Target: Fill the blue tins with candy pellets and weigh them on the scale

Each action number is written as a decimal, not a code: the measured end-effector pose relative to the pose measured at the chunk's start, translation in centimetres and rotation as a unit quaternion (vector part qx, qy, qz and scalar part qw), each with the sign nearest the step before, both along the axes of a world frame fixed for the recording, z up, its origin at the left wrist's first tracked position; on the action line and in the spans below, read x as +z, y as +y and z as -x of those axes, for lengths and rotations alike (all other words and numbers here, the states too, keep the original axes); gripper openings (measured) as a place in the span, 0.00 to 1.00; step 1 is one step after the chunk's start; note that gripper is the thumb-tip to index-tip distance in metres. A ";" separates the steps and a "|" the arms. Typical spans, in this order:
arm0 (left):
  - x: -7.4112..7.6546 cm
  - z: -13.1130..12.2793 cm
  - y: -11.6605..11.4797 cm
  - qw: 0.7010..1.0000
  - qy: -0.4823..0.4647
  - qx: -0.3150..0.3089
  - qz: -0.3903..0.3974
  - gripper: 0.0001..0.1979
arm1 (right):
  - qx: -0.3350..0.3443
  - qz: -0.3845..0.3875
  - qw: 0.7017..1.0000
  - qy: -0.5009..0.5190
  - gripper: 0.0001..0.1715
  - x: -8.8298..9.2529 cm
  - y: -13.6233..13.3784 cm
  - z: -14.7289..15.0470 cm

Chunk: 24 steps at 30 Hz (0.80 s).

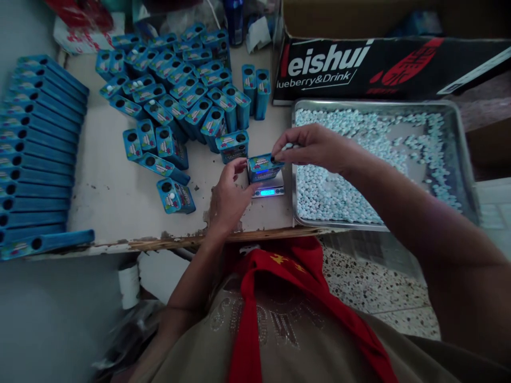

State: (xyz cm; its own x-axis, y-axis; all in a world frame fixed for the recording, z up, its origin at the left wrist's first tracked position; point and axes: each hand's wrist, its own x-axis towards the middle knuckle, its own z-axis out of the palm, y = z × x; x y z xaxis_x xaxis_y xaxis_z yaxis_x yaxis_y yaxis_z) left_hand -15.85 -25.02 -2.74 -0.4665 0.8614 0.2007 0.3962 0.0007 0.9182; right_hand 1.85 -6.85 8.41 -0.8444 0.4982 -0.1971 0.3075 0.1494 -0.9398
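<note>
A small blue candy box [264, 167] stands on a digital scale [268, 192] with a lit blue display. My left hand [233, 194] closes around the box's left end, thumb at the front. Above the box's right end, by the dark round hole in its top, my right hand [309, 146] pinches pale candies [290, 146]. To the right, a metal tray [297, 205] holds a spread of the same pale blue-white candies. Another blue box [235, 146] stands just behind the scale.
Many blue boxes [187, 88] crowd the table's back, a few with candies on top. A row of boxes [43, 154] lines the left side. One box [175, 197] stands near the front edge [191, 242]. A black carton [359, 69] sits behind the tray.
</note>
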 end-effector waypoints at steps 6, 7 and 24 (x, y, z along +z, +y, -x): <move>0.3 0.9 -0.6 1.000 0.007 0.005 0.015 0.29 | 0.015 -0.188 0.979 -0.074 0.15 -0.2 0.1 0.5; 0.4 1.0 -0.6 1.000 0.006 0.002 0.014 0.28 | 0.014 -0.194 0.978 -0.077 0.14 -0.2 0.1 0.5; 0.8 1.8 -1.6 0.999 -0.032 0.000 -0.018 0.28 | -0.181 0.190 0.965 -0.011 0.10 0.1 0.3 -3.4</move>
State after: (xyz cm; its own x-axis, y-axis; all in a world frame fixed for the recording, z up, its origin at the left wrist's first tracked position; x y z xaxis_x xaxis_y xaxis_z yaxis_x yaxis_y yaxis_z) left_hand -17.68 -26.62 -1.95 -0.4799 0.8538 0.2017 0.3370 -0.0329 0.9409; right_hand 5.25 -6.60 8.46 -0.6216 0.6479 -0.4403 0.2959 -0.3263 -0.8978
